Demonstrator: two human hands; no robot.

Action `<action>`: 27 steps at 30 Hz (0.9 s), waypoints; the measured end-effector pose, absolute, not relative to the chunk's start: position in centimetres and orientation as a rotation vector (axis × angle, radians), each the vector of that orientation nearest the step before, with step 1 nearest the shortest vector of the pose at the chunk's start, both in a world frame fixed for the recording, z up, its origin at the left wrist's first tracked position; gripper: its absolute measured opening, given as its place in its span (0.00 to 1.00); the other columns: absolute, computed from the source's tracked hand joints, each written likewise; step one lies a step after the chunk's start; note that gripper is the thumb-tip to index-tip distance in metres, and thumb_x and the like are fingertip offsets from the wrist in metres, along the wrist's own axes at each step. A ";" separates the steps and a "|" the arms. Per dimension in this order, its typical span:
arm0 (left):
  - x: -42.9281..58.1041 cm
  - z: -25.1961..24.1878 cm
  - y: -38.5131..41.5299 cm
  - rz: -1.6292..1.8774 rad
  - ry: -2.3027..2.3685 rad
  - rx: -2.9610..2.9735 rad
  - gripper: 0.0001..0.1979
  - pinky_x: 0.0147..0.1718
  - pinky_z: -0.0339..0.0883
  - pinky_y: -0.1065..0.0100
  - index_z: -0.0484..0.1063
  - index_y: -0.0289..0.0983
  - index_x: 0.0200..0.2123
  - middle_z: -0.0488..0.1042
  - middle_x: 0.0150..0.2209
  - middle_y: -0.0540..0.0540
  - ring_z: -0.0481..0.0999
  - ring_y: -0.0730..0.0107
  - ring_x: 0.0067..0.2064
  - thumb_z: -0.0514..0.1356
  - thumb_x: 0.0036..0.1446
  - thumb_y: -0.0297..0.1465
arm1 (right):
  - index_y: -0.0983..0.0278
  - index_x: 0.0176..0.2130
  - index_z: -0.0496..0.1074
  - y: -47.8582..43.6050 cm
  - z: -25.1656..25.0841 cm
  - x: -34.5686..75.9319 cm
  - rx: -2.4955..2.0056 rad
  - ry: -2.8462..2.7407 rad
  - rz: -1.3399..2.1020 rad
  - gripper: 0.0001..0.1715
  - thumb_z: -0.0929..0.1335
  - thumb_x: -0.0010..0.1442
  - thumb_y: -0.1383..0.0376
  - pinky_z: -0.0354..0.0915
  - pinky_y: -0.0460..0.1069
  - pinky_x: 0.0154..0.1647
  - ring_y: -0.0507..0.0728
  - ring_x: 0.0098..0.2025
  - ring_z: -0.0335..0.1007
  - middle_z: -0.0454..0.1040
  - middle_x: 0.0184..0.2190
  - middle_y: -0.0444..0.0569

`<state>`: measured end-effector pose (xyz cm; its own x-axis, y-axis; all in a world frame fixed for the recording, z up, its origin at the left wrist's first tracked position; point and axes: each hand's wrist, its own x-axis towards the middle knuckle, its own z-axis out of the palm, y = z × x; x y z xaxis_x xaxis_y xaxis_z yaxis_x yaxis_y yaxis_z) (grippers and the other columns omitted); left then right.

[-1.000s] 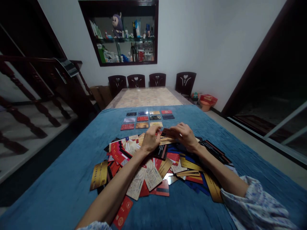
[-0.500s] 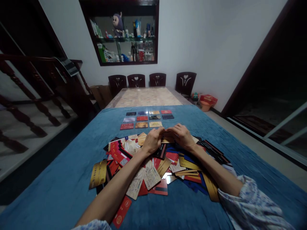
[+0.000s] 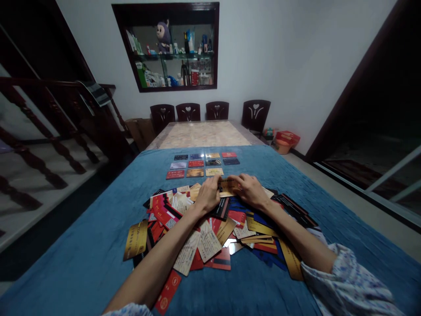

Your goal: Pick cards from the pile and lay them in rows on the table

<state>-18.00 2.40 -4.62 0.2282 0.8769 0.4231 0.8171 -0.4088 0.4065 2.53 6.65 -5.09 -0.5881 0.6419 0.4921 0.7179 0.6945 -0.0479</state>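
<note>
Between my two hands is a gold card (image 3: pixel 227 188), held at its two ends above the far edge of a loose heap of cards (image 3: pixel 210 241). My left hand (image 3: pixel 208 193) closes on its left end, and my right hand (image 3: pixel 252 192) grips the right end with bent fingers. Whether more cards lie behind it, I cannot tell. Under my wrists the heap mixes red, gold, black, blue and cream cards, overlapping at many angles. Beyond my hands, several cards lie flat in separate rows, among them a cream-gold card (image 3: pixel 214 172) and a red card (image 3: pixel 175 174).
A blue cloth (image 3: pixel 98 245) covers the near part of the long table; its far part shows a pale stone-like top (image 3: pixel 204 134). Dark chairs (image 3: pixel 256 115) stand at the far end. A stair railing (image 3: pixel 36 153) runs along the left.
The gold card between my hands has tilted, so its face now shows toward me. My fingers have shifted out to its ends. The heap and rows look unchanged.
</note>
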 end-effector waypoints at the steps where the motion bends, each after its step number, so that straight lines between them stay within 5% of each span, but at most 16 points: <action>1: -18.0 -4.6 2.4 0.913 1.652 2.392 0.23 0.50 0.68 0.57 0.64 0.37 0.51 0.73 0.46 0.39 0.72 0.57 0.49 0.53 0.51 0.17 | 0.59 0.60 0.68 6.7 -5.1 2.5 -1.049 -2.422 -0.214 0.27 0.68 0.62 0.66 0.56 0.52 0.42 0.61 0.42 0.65 0.72 0.41 0.53; 15: -18.5 -5.4 3.1 0.975 1.581 2.448 0.26 0.53 0.67 0.51 0.61 0.34 0.54 0.69 0.49 0.36 0.69 0.54 0.51 0.55 0.50 0.18 | 0.64 0.62 0.65 7.4 -5.0 3.1 -0.969 -2.443 -0.146 0.33 0.68 0.57 0.66 0.59 0.54 0.42 0.64 0.47 0.62 0.71 0.48 0.58; 27: -19.0 -5.3 4.1 0.944 1.536 2.431 0.24 0.54 0.67 0.53 0.63 0.36 0.52 0.72 0.48 0.39 0.71 0.57 0.51 0.55 0.50 0.19 | 0.65 0.57 0.68 9.3 -4.3 3.9 -0.914 -2.552 -0.124 0.28 0.71 0.58 0.64 0.65 0.55 0.44 0.63 0.47 0.66 0.75 0.47 0.59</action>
<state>-18.96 4.12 -5.27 0.2930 0.8483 0.4412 0.7767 -0.4802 0.4075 3.93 9.30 -4.26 -0.6929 0.5860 0.4201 0.6239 0.7793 -0.0581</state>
